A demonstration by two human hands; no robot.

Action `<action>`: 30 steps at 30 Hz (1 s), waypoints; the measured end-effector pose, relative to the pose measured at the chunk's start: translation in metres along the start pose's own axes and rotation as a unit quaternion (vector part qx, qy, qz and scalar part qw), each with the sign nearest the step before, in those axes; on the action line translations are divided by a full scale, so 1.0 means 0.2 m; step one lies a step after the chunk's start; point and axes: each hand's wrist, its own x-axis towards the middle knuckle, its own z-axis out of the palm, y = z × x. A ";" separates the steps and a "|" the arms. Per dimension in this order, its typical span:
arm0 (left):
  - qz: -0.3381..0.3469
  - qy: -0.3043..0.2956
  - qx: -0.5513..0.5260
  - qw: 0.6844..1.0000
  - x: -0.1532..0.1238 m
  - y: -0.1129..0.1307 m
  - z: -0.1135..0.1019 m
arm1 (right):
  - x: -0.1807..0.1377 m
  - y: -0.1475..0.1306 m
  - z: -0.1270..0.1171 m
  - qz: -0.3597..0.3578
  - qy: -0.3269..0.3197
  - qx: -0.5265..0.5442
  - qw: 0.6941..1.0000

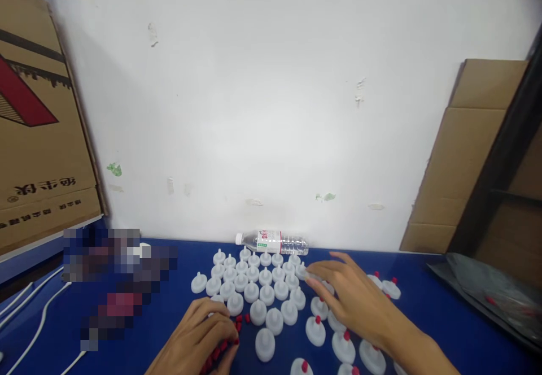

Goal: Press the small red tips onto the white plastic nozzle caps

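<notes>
My left hand (199,332) is curled over a small pile of red caps (217,353) at the front of the table, with one red cap pinched at the fingertips. To the right, my right hand (345,290) has its thumb and fingers closed around a white nozzle lid (301,271) at the right edge of a group of similar lids. Several plain white lids (251,291) stand nozzle up between my hands. Below and beyond my right hand, several white lids (315,331) bear red caps on their nozzles. My right forearm hides some of them.
A clear water bottle (292,244) lies against the white wall, behind the lids. Cardboard boxes stand at the left (46,138) and right (470,155). A plastic bag (495,290) lies at the right. White cables (42,313) cross the blue table (169,290) at left, near a blurred patch.
</notes>
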 end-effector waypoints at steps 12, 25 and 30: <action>0.043 0.014 -0.010 0.999 0.02 -0.01 -0.01 | 0.00 -0.21 0.07 -0.081 0.067 -0.037 0.994; 0.032 0.053 -0.036 0.997 -0.03 -0.02 0.00 | 0.01 -0.42 0.14 -0.206 0.111 -0.017 0.972; 0.048 0.018 -0.042 0.998 -0.02 0.00 -0.01 | 0.03 -0.48 0.15 -0.231 0.162 -0.020 0.959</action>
